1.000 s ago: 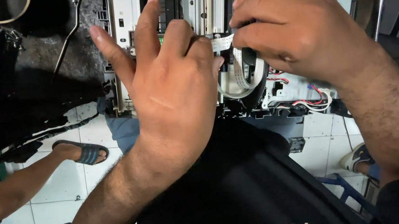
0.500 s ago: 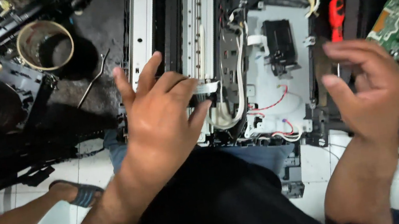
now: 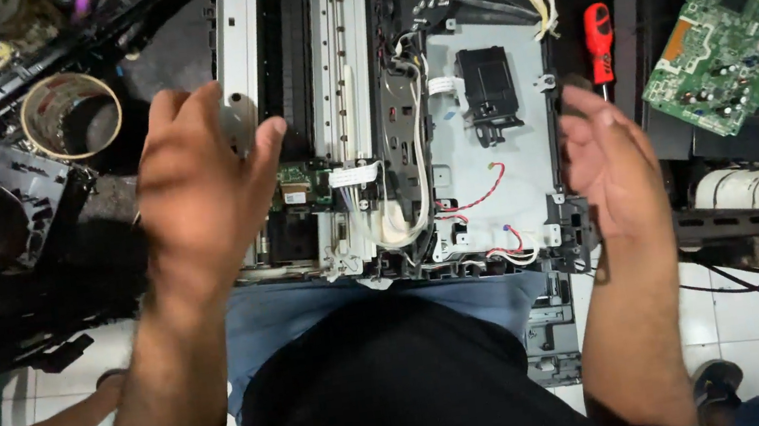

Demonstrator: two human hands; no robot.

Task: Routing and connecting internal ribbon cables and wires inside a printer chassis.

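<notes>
The left hand (image 3: 200,188) hovers loosely curled and empty-looking over the metal rail (image 3: 240,56) at the left edge of the opened printer chassis (image 3: 490,159). The right hand (image 3: 614,172) is half open, holds nothing, and sits at the chassis's right edge. The chassis lies between the hands, its rails running twelve to six. A red-handled screwdriver (image 3: 599,42) lies at twelve o'clock from the right hand, the nearer one.

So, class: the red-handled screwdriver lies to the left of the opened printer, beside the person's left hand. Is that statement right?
Not quite. In the head view the red-handled screwdriver lies to the right of the opened printer, just above the person's right hand, not the left hand. The rest stands: its handle is red and the printer is open.
</notes>
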